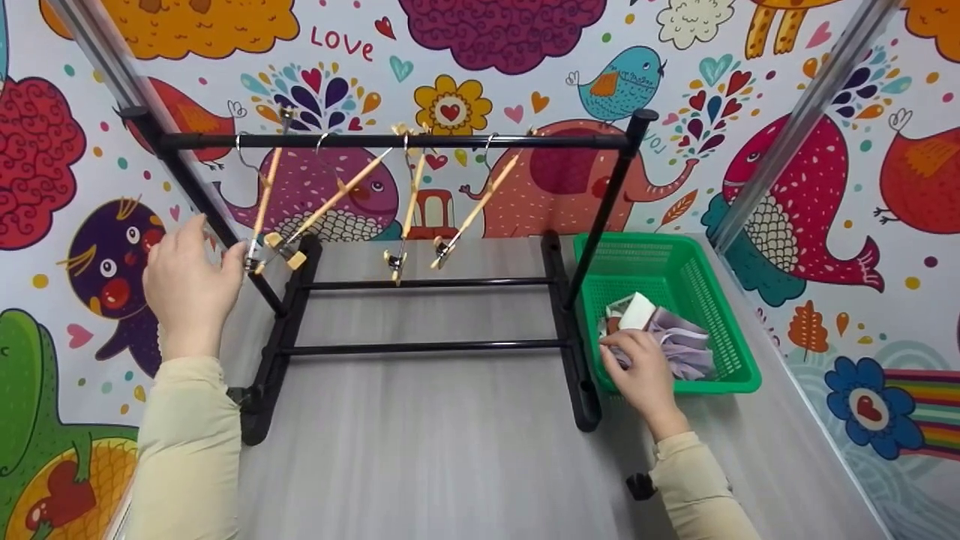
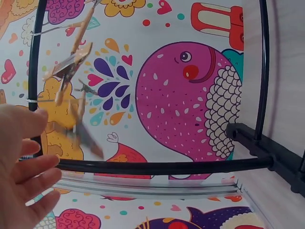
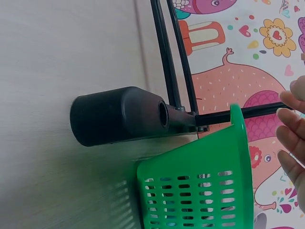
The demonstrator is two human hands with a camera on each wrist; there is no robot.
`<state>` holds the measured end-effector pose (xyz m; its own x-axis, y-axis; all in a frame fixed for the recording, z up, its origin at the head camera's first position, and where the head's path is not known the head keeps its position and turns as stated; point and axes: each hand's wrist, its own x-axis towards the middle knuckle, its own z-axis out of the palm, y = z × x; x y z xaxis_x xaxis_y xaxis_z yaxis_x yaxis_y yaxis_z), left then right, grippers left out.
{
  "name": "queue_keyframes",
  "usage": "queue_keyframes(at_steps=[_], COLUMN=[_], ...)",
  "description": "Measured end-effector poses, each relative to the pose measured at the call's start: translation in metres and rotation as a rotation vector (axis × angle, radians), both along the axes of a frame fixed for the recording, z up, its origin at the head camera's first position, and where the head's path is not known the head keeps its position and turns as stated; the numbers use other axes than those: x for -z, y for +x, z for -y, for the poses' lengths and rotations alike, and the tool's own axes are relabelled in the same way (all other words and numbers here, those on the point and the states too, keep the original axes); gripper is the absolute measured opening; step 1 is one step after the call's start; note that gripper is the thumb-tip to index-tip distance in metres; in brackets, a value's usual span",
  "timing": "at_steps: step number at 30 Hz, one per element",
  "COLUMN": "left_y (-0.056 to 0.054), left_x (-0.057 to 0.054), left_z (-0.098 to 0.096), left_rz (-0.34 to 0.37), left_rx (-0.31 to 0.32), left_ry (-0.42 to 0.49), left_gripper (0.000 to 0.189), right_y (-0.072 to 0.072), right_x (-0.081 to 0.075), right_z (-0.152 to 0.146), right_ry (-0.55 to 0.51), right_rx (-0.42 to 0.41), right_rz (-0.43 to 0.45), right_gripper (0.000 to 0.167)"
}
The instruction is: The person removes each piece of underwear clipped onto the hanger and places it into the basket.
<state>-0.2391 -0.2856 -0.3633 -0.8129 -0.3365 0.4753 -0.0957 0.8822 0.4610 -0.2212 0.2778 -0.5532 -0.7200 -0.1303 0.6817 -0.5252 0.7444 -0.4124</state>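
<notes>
My left hand (image 1: 191, 281) is raised beside the leftmost wooden clip hanger (image 1: 268, 191), close to its lower clip. In the left wrist view its fingers (image 2: 40, 183) are spread and hold nothing; a hanger clip (image 2: 88, 138) looks blurred there. Several such hangers dangle at slants from the top bar (image 1: 360, 141) of a black rack. My right hand (image 1: 641, 371) is over the near left side of a green basket (image 1: 739, 379), above folded lilac cloth (image 1: 686, 360) and a white item (image 1: 637, 311). Its fingers (image 3: 290, 138) look relaxed, gripping nothing.
The rack's black feet (image 1: 589, 409) and two lower rails (image 1: 427, 347) stand on a grey table (image 1: 420, 465). The basket sits right of the rack, near its right post (image 1: 604, 210). Walls with cartoon animals (image 1: 517, 45) enclose the back and sides.
</notes>
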Motion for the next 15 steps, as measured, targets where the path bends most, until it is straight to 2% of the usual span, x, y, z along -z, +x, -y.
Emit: queue_keyframes(at_steps=[3, 7, 12, 15], left_y=[0.005, 0.013, 0.022, 0.025], left_x=[0.005, 0.017, 0.035, 0.048], left_z=[0.006, 0.011, 0.013, 0.013], left_rz=[0.055, 0.097, 0.137, 0.138], left_rx=[-0.003, 0.010, 0.049, 0.086], left_ry=[0.031, 0.062, 0.076, 0.065], left_gripper=[0.065, 0.076, 0.075, 0.073], right_y=[0.001, 0.002, 0.002, 0.002], right_x=[0.000, 0.000, 0.000, -0.001], right_z=[0.001, 0.001, 0.002, 0.004], right_ry=[0.006, 0.009, 0.004, -0.001], right_rx=[-0.002, -0.017, -0.028, -0.036], right_rz=[-0.004, -0.021, -0.033, -0.031], right_gripper=[0.014, 0.014, 0.016, 0.017])
